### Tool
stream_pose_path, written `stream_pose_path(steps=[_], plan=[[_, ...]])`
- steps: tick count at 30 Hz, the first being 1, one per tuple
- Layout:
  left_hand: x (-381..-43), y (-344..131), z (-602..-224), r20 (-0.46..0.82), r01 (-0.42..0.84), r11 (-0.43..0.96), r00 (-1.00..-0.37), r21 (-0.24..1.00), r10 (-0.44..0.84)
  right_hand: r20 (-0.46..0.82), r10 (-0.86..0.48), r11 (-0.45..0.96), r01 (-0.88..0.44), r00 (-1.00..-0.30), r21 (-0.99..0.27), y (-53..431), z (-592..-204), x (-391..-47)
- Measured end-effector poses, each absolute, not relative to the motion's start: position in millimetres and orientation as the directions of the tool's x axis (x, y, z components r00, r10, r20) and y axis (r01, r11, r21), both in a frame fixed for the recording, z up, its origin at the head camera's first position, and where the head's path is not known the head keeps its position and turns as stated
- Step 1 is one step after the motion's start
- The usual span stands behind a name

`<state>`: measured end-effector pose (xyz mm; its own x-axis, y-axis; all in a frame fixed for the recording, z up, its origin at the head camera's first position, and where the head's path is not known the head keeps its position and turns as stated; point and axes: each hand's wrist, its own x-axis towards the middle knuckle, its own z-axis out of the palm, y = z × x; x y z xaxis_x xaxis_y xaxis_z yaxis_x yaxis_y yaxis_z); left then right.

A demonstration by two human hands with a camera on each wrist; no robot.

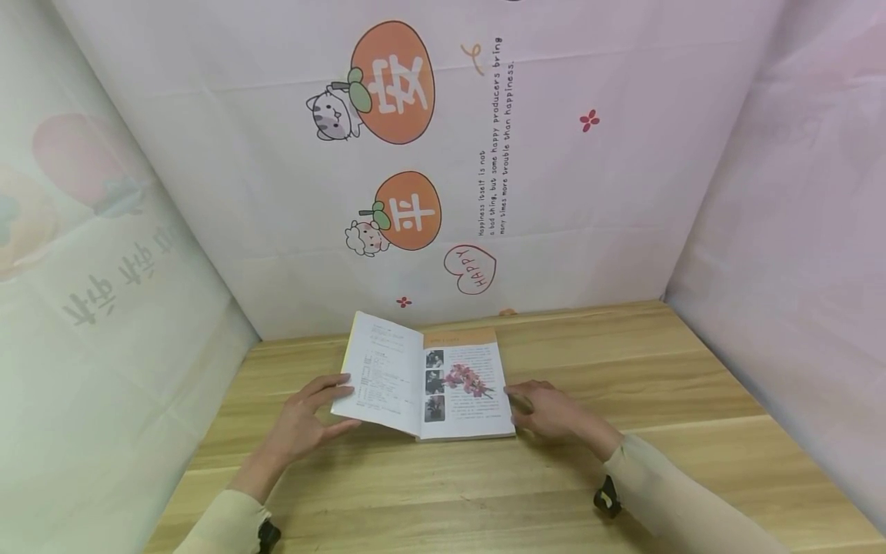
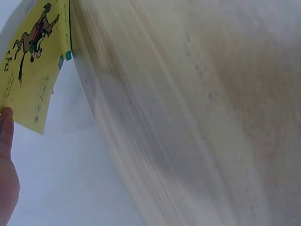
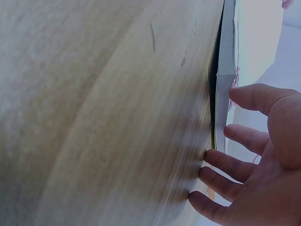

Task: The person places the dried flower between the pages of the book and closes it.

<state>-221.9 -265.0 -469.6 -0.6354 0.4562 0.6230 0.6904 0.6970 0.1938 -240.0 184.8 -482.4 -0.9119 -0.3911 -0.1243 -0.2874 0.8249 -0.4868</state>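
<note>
An open book (image 1: 467, 408) lies on the wooden table, its printed text upside down in the head view. Its right page has small photos and a pink flower picture (image 1: 469, 381). The left page (image 1: 377, 377) slants up off the table. My left hand (image 1: 304, 419) holds that side by its outer edge, fingertips over the page and thumb below. In the left wrist view, the yellow cover (image 2: 35, 70) with a cartoon animal shows beneath. My right hand (image 1: 547, 412) rests at the book's right edge. In the right wrist view its fingers (image 3: 230, 167) spread beside the page block (image 3: 225, 89).
The wooden table (image 1: 623, 369) runs back to a white printed cloth wall (image 1: 554, 192) with orange fruit drawings. Cloth also hangs at the left (image 1: 104, 346) and right (image 1: 789, 269) sides. Dark bands (image 1: 607, 496) sit on the wrists.
</note>
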Motion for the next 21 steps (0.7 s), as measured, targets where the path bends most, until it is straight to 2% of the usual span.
stream_pose_path(steps=[12, 15, 18, 21], plan=[[-225.3, -258.4, -471.5, 0.721, 0.766, 0.621, -0.524, 0.166, 0.453, -0.121, -0.385, 0.825, -0.282, -0.915, -0.49, 183.6, -481.7, -237.8], [-225.8, -255.5, -470.5, 0.737, 0.773, 0.609, -0.514, 0.175, 0.44, -0.115, -0.388, 0.823, -0.288, -0.914, -0.489, 184.1, -482.2, -237.9], [-224.7, -250.7, -468.5, 0.732, 0.758, 0.62, -0.537, 0.2, 0.42, -0.107, -0.392, 0.819, -0.294, -0.914, -0.492, 184.4, -482.5, -238.0], [-221.8, -245.0, -466.6, 0.701, 0.72, 0.646, -0.596, 0.253, 0.391, -0.103, -0.395, 0.816, -0.297, -0.913, -0.496, 184.7, -483.0, -238.2]])
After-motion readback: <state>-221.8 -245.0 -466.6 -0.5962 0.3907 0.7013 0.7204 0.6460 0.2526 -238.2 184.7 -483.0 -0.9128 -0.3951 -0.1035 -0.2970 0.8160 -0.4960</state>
